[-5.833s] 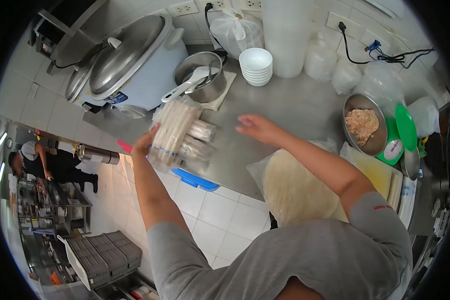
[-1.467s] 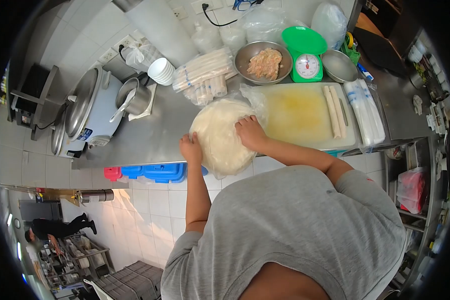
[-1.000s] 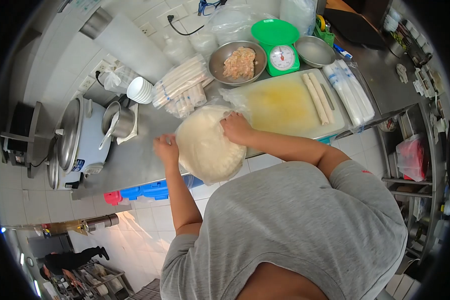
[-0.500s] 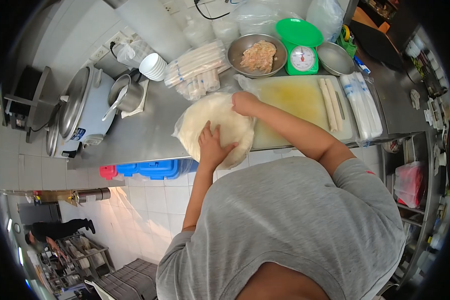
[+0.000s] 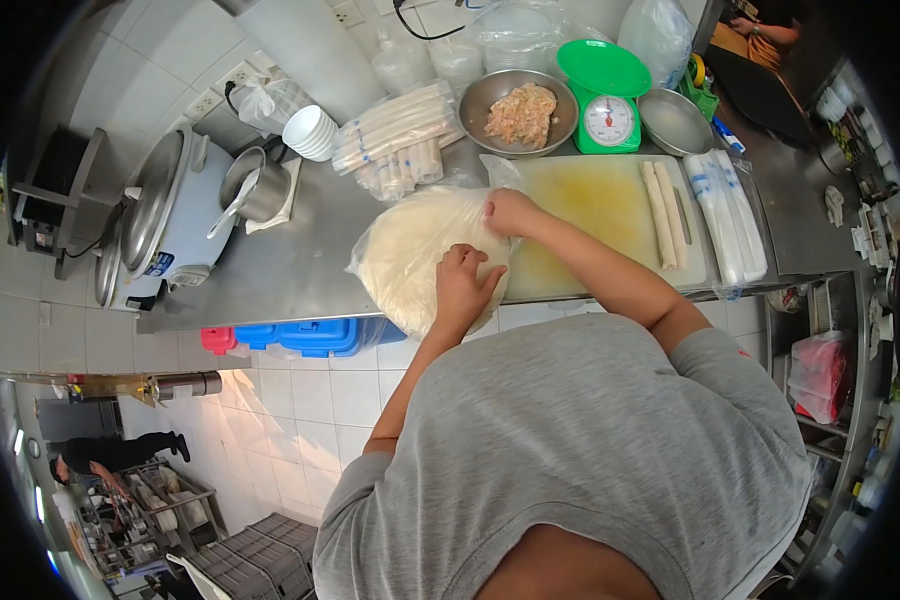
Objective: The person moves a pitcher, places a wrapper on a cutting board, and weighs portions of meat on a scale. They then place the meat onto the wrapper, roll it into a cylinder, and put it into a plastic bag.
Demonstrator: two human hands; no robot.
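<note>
A stack of round, pale wrappers in a clear plastic bag (image 5: 405, 255) lies at the front edge of the steel counter. My left hand (image 5: 462, 285) rests on the right part of the bag, its fingers apart and slightly bent. At the bag's upper right, my right hand (image 5: 510, 213) is closed on the plastic. Just right of it is a cutting board (image 5: 570, 225) with a yellow wet patch and two long pale rolls (image 5: 665, 215). Behind the board sits a metal bowl of minced filling (image 5: 520, 115).
A green scale (image 5: 610, 118) and an empty metal bowl (image 5: 675, 120) stand behind the board. Bagged rolls (image 5: 395, 140) lie at the back, more (image 5: 725, 215) at the right. White cups (image 5: 310, 133), a pot (image 5: 260, 190) and a cooker (image 5: 190, 205) are left. A person (image 5: 120, 455) stands far lower left.
My left hand has moved right across the bag. My right hand has shifted slightly right with the plastic, which now covers more of the wrappers. Another person's arm has appeared at the upper right.
</note>
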